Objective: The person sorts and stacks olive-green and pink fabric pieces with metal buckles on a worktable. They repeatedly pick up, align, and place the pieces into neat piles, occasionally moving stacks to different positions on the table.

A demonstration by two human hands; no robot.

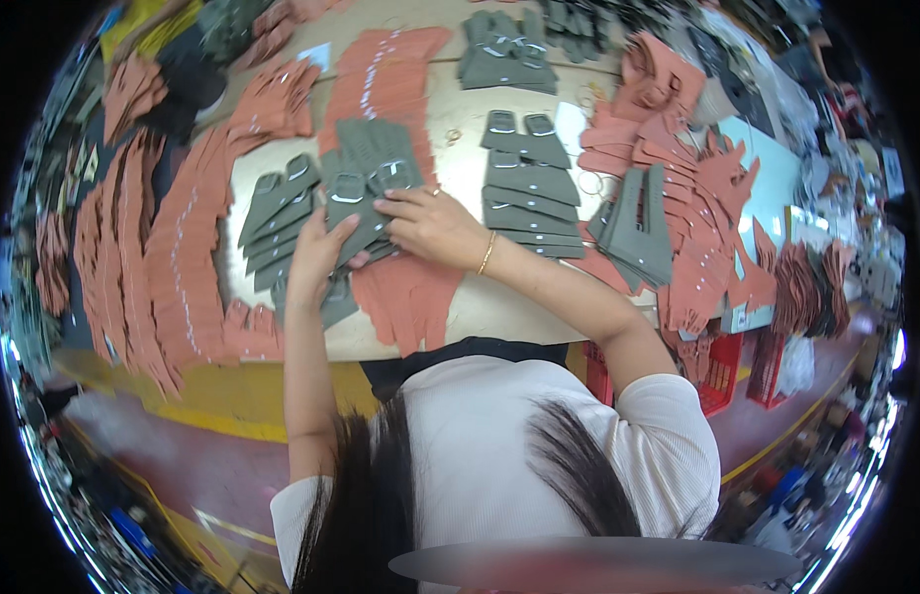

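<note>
A grey-green two-strap sandal upper (pixel 366 230) with two covered buckles lies under my hands at the near end of a row of like uppers (pixel 371 144). My left hand (pixel 319 255) grips its left edge, thumb on top and some fingertips showing below. Over its right strap, beside the buckle, my right hand (pixel 438 230) has its fingers bent together on the material. What the right fingertips pinch is partly hidden. Salmon-coloured cut pieces (pixel 410 297) lie beneath, close to my body.
Overlapping buckled uppers (pixel 282 218) lie left of my hands, and another stack (pixel 529 193) lies right. Long rows of salmon pieces (pixel 183 257) cover the table's left side. More salmon pieces (pixel 692 228) spread at right around grey-green strips (pixel 638 228). A red crate (pixel 719 371) stands below the table edge.
</note>
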